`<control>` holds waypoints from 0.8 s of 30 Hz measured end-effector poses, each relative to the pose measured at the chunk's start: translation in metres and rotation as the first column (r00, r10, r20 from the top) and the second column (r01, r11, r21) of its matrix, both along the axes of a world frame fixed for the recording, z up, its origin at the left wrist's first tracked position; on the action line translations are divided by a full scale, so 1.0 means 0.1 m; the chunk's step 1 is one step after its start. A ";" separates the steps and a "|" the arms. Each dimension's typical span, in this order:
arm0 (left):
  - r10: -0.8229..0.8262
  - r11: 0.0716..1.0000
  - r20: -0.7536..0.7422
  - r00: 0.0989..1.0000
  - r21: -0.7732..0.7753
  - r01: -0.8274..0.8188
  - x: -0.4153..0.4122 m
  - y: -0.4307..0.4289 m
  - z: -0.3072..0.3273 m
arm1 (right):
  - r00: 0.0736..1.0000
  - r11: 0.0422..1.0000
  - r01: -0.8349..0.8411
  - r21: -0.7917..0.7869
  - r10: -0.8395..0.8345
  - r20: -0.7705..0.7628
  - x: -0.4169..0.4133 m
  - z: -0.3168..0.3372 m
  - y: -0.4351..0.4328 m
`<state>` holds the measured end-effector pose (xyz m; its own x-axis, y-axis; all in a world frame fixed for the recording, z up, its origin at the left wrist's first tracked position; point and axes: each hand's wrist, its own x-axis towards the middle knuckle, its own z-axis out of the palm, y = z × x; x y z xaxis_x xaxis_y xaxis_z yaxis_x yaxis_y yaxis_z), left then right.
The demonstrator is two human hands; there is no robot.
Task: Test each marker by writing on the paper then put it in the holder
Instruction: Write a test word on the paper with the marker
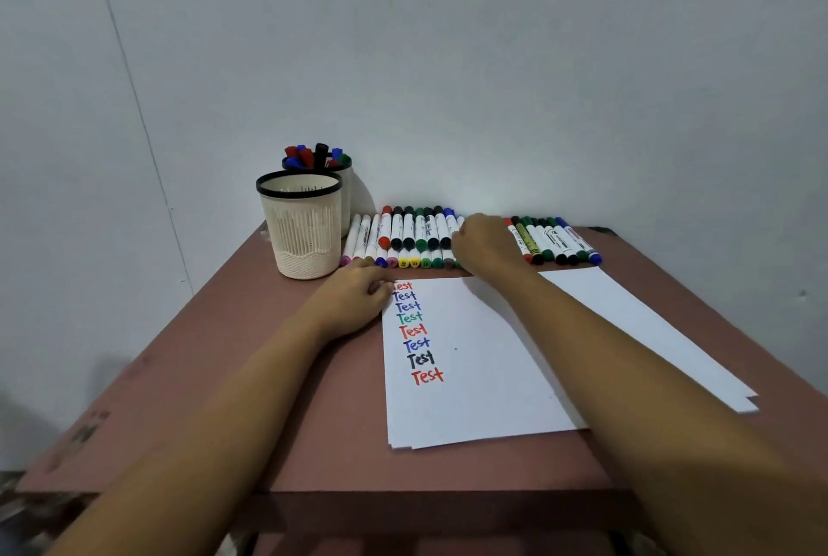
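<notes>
Markers [420, 233] look light, stiff and smooth, best pinched mid-barrel; right hand [486, 248] curls over them, grip unclear, left hand [358, 300] rests loosely on the paper [475, 358].

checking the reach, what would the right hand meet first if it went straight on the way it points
The row of markers at the back edge of the table; the right hand seems over it, though depth is unclear. Behind them, the wall.

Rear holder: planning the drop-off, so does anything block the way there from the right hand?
The empty holder stands just in front of the rear holder, on the person's side. From the right hand, over the row of markers, the way left along the row looks open.
</notes>
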<state>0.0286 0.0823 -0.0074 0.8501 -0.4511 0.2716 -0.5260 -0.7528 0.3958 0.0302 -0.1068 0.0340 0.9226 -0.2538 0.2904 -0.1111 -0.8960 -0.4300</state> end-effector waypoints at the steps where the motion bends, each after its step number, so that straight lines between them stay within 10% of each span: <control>1: -0.002 1.000 0.000 1.000 0.000 0.002 0.00 0.00 0.00 | 1.000 1.000 0.025 0.016 -0.025 -0.002 0.07 0.00 -0.05; 17: 0.001 1.000 0.003 1.000 -0.013 0.000 0.03 -0.01 -0.01 | 0.986 0.988 0.147 -0.057 -0.151 -0.068 0.44 -0.11 -0.07; 24: -0.011 0.999 0.003 1.000 -0.038 0.011 0.03 0.00 -0.03 | 0.958 0.961 0.190 0.203 -0.227 0.176 0.27 -0.01 -0.11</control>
